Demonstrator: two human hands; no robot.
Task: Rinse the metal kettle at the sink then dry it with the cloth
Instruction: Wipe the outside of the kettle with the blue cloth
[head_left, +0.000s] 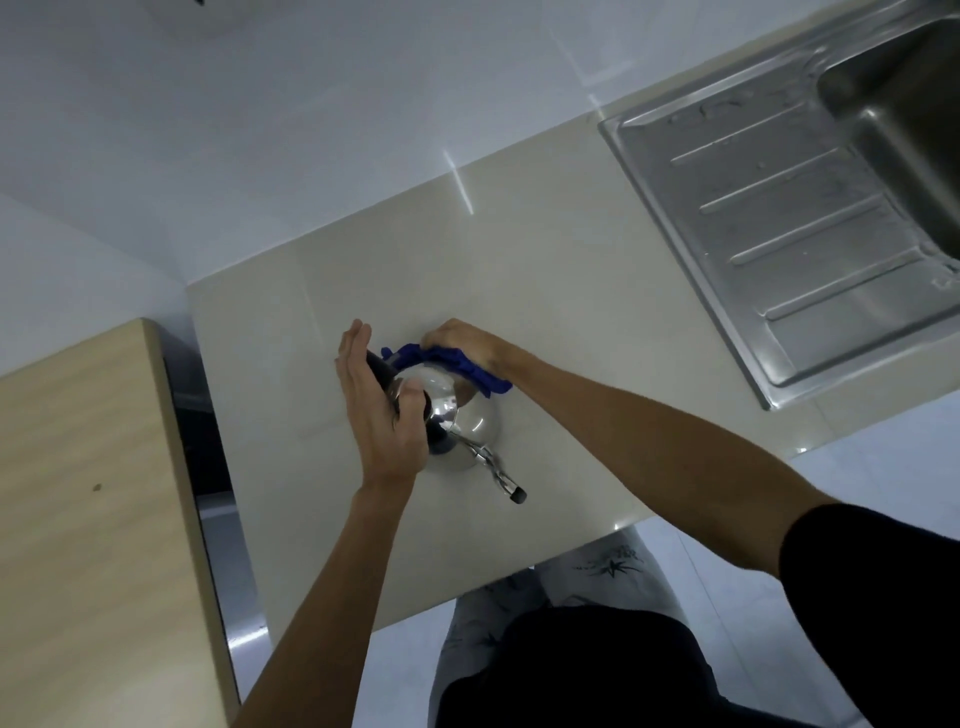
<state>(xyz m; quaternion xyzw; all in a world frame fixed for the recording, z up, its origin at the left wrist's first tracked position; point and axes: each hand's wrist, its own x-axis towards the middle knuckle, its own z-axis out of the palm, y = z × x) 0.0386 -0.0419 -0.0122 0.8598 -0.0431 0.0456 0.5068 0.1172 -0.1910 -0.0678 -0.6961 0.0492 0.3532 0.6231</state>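
Observation:
A shiny metal kettle (470, 421) stands on the pale countertop (545, 291), its spout with a black tip pointing toward me at the lower right. My left hand (376, 410) rests flat against the kettle's left side over its black handle, fingers straight and the thumb pressed on top. My right hand (460, 340) presses a blue cloth (452, 364) against the far side of the kettle. The cloth bunches along the kettle's upper rim.
A steel sink (893, 150) with a wet ribbed draining board (769, 228) lies at the right. A wooden cabinet top (88, 509) sits at the left, with a dark gap beside the counter. White tiled wall runs behind.

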